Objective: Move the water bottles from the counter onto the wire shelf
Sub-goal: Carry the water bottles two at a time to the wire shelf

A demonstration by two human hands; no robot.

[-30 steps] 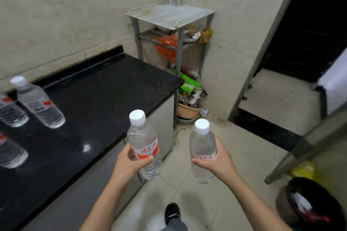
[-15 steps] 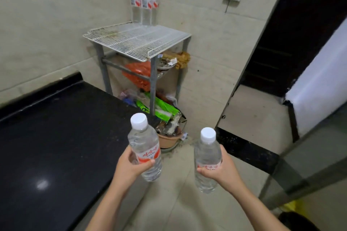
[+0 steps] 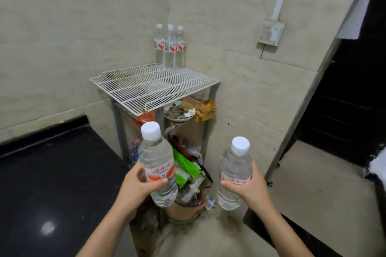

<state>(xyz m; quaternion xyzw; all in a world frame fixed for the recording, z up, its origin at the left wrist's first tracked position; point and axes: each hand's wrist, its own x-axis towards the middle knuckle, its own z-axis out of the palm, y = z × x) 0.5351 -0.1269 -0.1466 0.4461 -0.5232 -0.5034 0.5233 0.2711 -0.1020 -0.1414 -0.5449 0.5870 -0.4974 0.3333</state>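
My left hand (image 3: 136,185) grips a clear water bottle (image 3: 156,160) with a white cap and a red label, held upright. My right hand (image 3: 249,189) grips a second such bottle (image 3: 235,171), also upright. Both bottles hang in the air in front of and below the white wire shelf (image 3: 154,87), which stands in the wall corner. Three more water bottles (image 3: 169,47) stand close together at the shelf's back edge against the wall. The black counter (image 3: 52,183) lies at the lower left, with no bottles on the part in view.
Under the shelf top, a lower level holds a dish of scraps (image 3: 177,111) and a yellow-brown cloth (image 3: 205,109). Bags and packets fill a brown basin (image 3: 186,204) on the floor below. A dark doorway (image 3: 344,89) opens at the right. A wall socket (image 3: 270,32) hangs above.
The view has swung right and up, away from the counter and toward the shelf, which now sits nearer and centred. Both hands still carry their bottles. The counter's bottles have left the view.
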